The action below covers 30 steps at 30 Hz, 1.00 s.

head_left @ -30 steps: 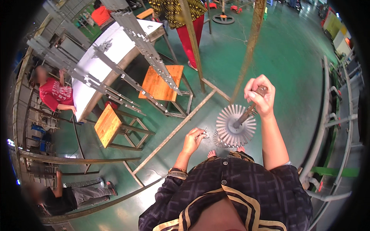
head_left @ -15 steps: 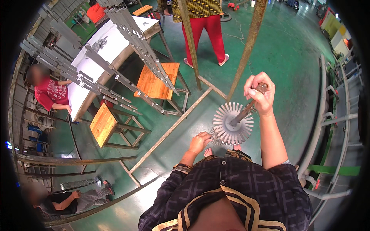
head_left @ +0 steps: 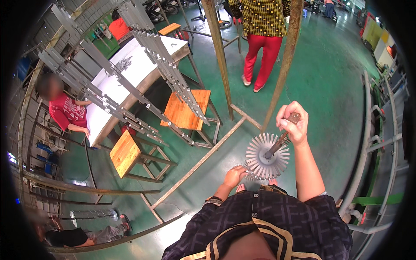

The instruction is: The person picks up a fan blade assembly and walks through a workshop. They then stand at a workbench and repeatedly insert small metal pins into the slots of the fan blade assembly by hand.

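In front of my body stands a round metal rack, with a wheel of pale metal fins [head_left: 261, 150] fanned around a central rod [head_left: 278, 145]. My right hand [head_left: 296, 123] is closed round the rod's brown upper end, above the wheel. Lower and to the left, the fingers of my left hand [head_left: 235, 175] are closed at the wheel's near left edge, by a row of small metal teeth [head_left: 256, 176]. What they grip is too small to make out.
Beyond a rusty metal frame [head_left: 201, 160], long grey metal strips [head_left: 173, 86] hang at left. Behind are wooden stools [head_left: 125, 152] and a white table [head_left: 102, 82] with a person in red beside it. Someone in red trousers [head_left: 261, 58] stands ahead. Grey pipes [head_left: 366, 143] run at right.
The view has shifted, so most things sit lower and further right. The person in red trousers has changed stance. My hands keep their places on the rod and at the wheel's edge.
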{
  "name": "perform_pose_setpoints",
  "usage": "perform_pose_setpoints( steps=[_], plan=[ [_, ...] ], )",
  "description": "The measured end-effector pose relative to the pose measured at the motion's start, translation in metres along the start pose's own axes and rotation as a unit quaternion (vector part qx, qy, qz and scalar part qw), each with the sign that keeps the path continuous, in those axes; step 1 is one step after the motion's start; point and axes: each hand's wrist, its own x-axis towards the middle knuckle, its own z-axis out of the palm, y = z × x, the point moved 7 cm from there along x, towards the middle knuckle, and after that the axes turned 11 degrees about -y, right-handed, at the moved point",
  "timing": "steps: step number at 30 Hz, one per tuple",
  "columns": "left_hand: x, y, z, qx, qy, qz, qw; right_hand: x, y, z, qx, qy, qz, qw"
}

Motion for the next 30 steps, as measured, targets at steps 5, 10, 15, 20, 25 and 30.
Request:
perform_pose_setpoints(
  steps=[5, 10, 15, 20, 25, 30],
  plan=[
    [0.001, 0.002, -0.032, -0.002, 0.0, -0.019, 1.0, 0.0, 0.001, 0.002, 0.005, 0.0, 0.003, 1.0],
    [-0.002, 0.05, -0.167, 0.02, 0.013, -0.014, 1.0, -0.003, -0.001, -0.002, 0.021, -0.006, 0.002, 1.0],
    [-0.036, 0.139, -0.333, 0.147, 0.196, 0.007, 0.97, -0.004, -0.001, -0.002, 0.023, 0.004, -0.003, 1.0],
    [-0.083, 0.209, -0.447, 0.283, 0.424, 0.067, 0.858, -0.004, 0.004, -0.001, 0.027, 0.004, 0.008, 1.0],
    [-0.105, 0.238, -0.52, 0.309, 0.556, 0.057, 0.769, -0.004, 0.001, 0.002, 0.053, 0.002, 0.001, 0.999],
    [-0.102, 0.246, -0.584, 0.383, 0.651, -0.009, 0.656, -0.005, 0.001, -0.002, 0.014, 0.012, -0.008, 1.0]
  ],
)
